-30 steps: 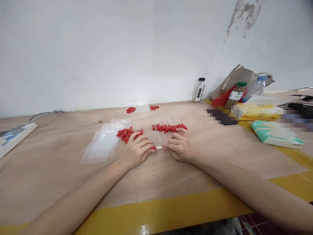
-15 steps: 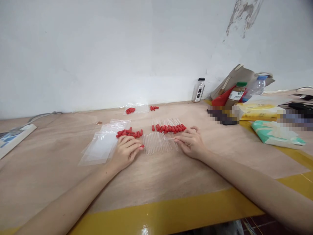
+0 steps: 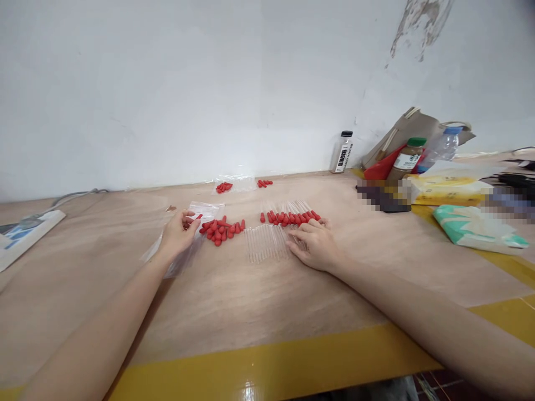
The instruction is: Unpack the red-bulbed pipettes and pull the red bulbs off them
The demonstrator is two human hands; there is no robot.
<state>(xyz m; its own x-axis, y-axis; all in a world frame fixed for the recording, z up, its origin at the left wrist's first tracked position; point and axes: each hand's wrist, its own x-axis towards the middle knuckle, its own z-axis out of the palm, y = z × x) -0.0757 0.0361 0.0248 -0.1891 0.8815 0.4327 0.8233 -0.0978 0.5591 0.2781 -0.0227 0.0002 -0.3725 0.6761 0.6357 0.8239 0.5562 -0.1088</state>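
My left hand (image 3: 179, 233), over the plastic bags, pinches a red rubber dropper bulb (image 3: 199, 216) between thumb and fingertips. Just right of it lies a pile of loose red bulbs (image 3: 218, 231). My right hand (image 3: 313, 245) is low at the right end of a row of clear dropper tubes (image 3: 266, 245). Its fingers are curled round what looks like one tube, mostly hidden by them. Behind that row lie droppers with red bulbs (image 3: 288, 217) fitted, their clear stems pointing to the wall.
Clear zip bags (image 3: 188, 262) lie under my left hand. Near the wall are a bag with red bulbs (image 3: 236, 184), more bulbs (image 3: 264, 183) and a black-capped bottle (image 3: 343, 153). At right stand a green-capped bottle (image 3: 407, 161) and tissue packs (image 3: 476, 229); a power strip (image 3: 37, 236) lies left.
My left hand has drawn back left and away from the tubes, uncovering more of the bulb pile. My right hand has shifted slightly left and lowered onto the tubes; the tube it held out is now mostly hidden.
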